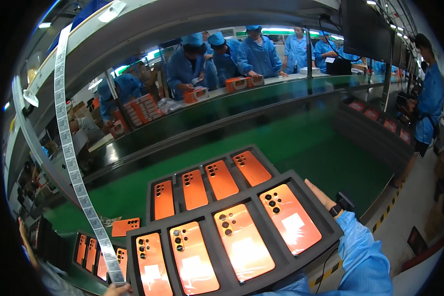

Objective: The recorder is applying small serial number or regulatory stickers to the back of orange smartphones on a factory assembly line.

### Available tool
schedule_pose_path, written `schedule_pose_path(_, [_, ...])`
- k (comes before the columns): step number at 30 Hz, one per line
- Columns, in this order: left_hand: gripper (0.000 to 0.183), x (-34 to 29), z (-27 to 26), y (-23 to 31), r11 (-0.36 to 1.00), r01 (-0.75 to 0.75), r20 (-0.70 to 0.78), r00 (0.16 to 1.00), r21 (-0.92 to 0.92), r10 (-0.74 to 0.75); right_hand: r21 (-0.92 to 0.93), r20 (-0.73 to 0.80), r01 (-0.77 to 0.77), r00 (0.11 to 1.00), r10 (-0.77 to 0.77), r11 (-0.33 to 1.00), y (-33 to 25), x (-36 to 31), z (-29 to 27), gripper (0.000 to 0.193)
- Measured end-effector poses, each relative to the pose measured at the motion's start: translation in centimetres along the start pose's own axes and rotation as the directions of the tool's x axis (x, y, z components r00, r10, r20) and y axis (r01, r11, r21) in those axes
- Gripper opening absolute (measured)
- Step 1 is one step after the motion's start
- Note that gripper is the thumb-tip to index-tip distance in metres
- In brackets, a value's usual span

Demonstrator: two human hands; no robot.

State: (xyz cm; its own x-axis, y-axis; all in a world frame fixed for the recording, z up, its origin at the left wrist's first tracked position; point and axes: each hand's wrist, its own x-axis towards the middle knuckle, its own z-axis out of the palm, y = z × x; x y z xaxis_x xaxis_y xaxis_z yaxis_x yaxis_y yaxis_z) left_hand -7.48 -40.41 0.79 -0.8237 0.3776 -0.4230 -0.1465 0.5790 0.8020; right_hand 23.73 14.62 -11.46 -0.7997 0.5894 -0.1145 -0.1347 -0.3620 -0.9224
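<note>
Across the lower middle I hold a black foam tray (301,185), tilted, with several orange phones (244,241) lying camera side up in its slots. My right hand (320,195) grips the tray's right end, its fingers partly hidden beneath. At the lower left, my left hand (117,290) is closed at the tray's left edge, mostly cut off by the frame. A long strip of printed labels (66,128) hangs down to that hand; whether it is also pinched there I cannot tell. Just beyond, a second foam tray (177,190) with orange phones rests on the green conveyor belt (311,143).
A loose orange phone (126,227) lies left of my tray, near another filled tray (84,254). A shelf beam (148,42) spans overhead. Co-workers in blue handle orange boxes (239,84) across the line. More trays (375,116) stand at the right.
</note>
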Motion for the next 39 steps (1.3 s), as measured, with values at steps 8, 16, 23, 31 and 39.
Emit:
schedule_pose_path(8, [0.022,0.1,10.1,-5.8,0.886,-0.016,-0.146,0.988,-0.463,-0.058,0.326,-0.076,0.047,0.997,-0.023,0.944,6.9,-0.4,0.7,0.049])
schedule_pose_path(16, [0.025,-0.5,16.1,-7.5,0.769,0.100,-0.010,0.991,-0.631,-0.136,0.228,-0.286,0.242,0.943,-0.172,0.943,3.9,-11.0,-2.6,0.049])
schedule_pose_path(23, [0.028,0.5,22.4,-5.7,0.732,0.172,0.237,0.971,-0.659,-0.015,-0.019,-0.519,0.503,0.734,-0.439,0.864,-2.2,-22.7,-7.1,0.049])
schedule_pose_path(31, [0.016,1.3,33.3,2.8,0.903,-0.074,0.682,0.630,-0.424,0.372,-0.226,-0.651,0.598,0.495,-0.576,0.769,-4.4,-31.2,-10.7,0.048])
schedule_pose_path(39, [0.016,6.6,46.3,13.3,0.819,-0.182,0.736,0.366,-0.544,0.570,-0.242,-0.794,0.574,0.346,-0.500,0.782,-0.6,-37.8,-8.0,0.048])
